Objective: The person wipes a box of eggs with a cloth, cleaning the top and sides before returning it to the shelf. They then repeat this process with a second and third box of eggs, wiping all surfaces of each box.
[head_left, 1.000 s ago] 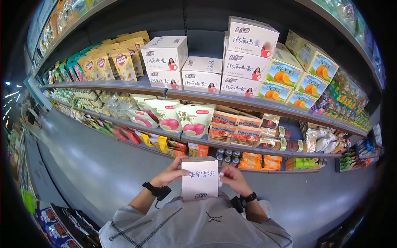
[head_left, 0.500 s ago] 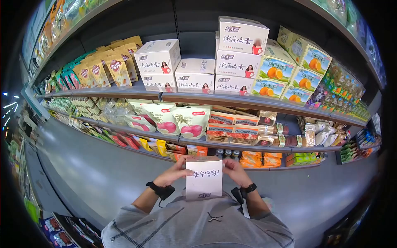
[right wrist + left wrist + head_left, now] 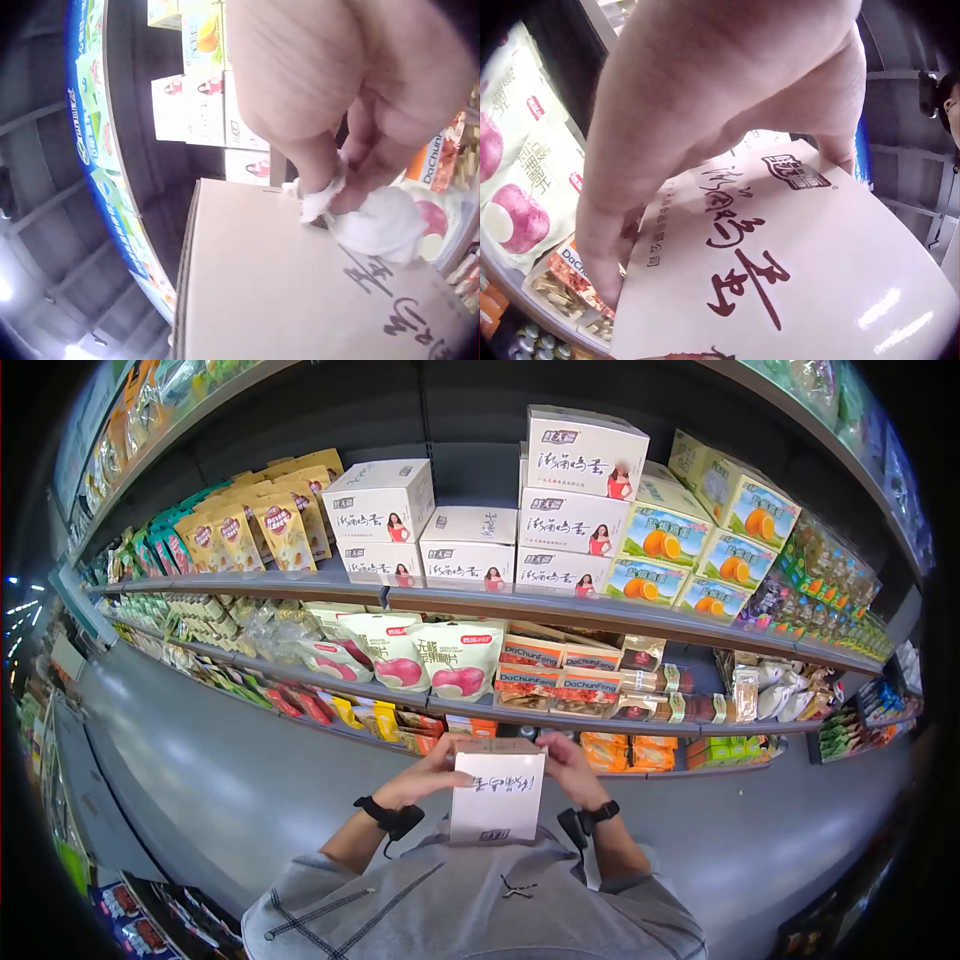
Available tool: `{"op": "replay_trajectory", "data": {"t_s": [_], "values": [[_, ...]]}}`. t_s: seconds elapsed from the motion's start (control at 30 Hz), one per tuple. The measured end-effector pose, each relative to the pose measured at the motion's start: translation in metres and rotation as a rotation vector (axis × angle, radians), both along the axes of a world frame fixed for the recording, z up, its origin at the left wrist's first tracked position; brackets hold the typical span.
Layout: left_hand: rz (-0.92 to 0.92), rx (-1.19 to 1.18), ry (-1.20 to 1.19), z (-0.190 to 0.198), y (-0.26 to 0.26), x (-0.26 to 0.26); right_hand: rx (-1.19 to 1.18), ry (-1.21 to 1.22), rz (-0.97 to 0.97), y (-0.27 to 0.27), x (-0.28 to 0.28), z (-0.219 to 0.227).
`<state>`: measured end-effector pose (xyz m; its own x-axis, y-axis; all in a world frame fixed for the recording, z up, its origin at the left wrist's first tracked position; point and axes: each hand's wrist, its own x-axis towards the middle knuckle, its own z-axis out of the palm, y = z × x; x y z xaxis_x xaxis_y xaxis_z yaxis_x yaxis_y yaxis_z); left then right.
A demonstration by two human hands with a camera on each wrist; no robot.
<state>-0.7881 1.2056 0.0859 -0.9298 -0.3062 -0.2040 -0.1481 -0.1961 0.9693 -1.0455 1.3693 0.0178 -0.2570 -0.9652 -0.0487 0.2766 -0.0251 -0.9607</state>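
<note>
A white carton (image 3: 497, 800) with dark handwriting-style lettering is held upright against the grey-shirted torso. The left hand (image 3: 428, 778) grips its left side near the top; in the left wrist view that hand (image 3: 720, 97) curves round the carton (image 3: 832, 277), fingers over its far edge. At the upper right edge is the right hand (image 3: 575, 772). The right wrist view shows the right hand (image 3: 345, 97) pinching a crumpled white tissue or cloth (image 3: 382, 225) against the face of the carton (image 3: 255, 277).
Similar white cartons (image 3: 570, 515) stand stacked on the shelf ahead, beside orange-picture boxes (image 3: 665, 535) and tan pouches (image 3: 285, 530). Lower shelves (image 3: 470, 710) hold apple-picture bags (image 3: 458, 660) and DaChunFeng boxes (image 3: 590, 685). A grey floor (image 3: 260, 790) lies below.
The right hand has moved up and inward to the carton's top right edge, from beside its right side. The carton has shifted slightly right, its top face showing more. The shelf view has shifted left.
</note>
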Motion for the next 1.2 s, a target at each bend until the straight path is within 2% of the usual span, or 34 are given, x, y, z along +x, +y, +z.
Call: {"op": "replay_trajectory", "data": {"t_s": [0.03,0.17,0.23,0.33,0.4,0.47,0.6,0.63,0.67,0.77,0.87,0.97,1.07,1.2], "values": [[0.014,-0.012,0.013,0.001,-0.001,0.001,0.018,0.067,0.022,0.004,0.004,-0.004],[0.073,0.002,-0.029,0.007,0.005,0.006,0.181,0.084,0.351,0.037,0.014,-0.032],[0.080,-0.004,-0.056,0.004,0.006,0.006,0.254,0.146,0.504,0.050,0.011,-0.031],[0.040,-0.046,-0.022,-0.005,0.001,0.003,0.086,0.040,0.479,0.052,0.000,-0.002],[0.001,-0.035,0.012,-0.005,0.003,0.002,0.042,-0.027,0.220,0.038,-0.005,0.013],[-0.013,0.015,-0.005,-0.002,0.006,-0.001,0.007,-0.072,-0.076,0.019,-0.003,0.008],[-0.037,-0.042,-0.019,0.002,0.004,0.008,0.098,-0.197,-0.002,0.014,0.010,0.004],[-0.011,-0.062,-0.010,0.001,0.004,0.011,0.109,-0.228,0.103,0.016,0.011,-0.011],[0.017,-0.077,-0.003,-0.001,0.007,0.014,0.160,-0.185,0.144,0.021,0.014,-0.027],[0.090,-0.069,-0.016,-0.002,0.012,0.021,0.295,-0.091,0.247,0.030,0.030,-0.022],[0.112,-0.059,-0.007,0.000,0.014,0.027,0.190,0.008,0.296,0.035,0.032,-0.021],[0.100,-0.042,-0.020,0.009,0.014,0.028,0.253,-0.113,0.255,0.034,0.039,-0.006],[0.088,-0.057,-0.043,0.007,0.012,0.029,0.234,-0.051,0.229,0.025,0.031,-0.039],[0.073,-0.074,-0.037,0.010,0.014,0.023,0.184,-0.139,0.043,0.009,0.019,-0.027]]}}
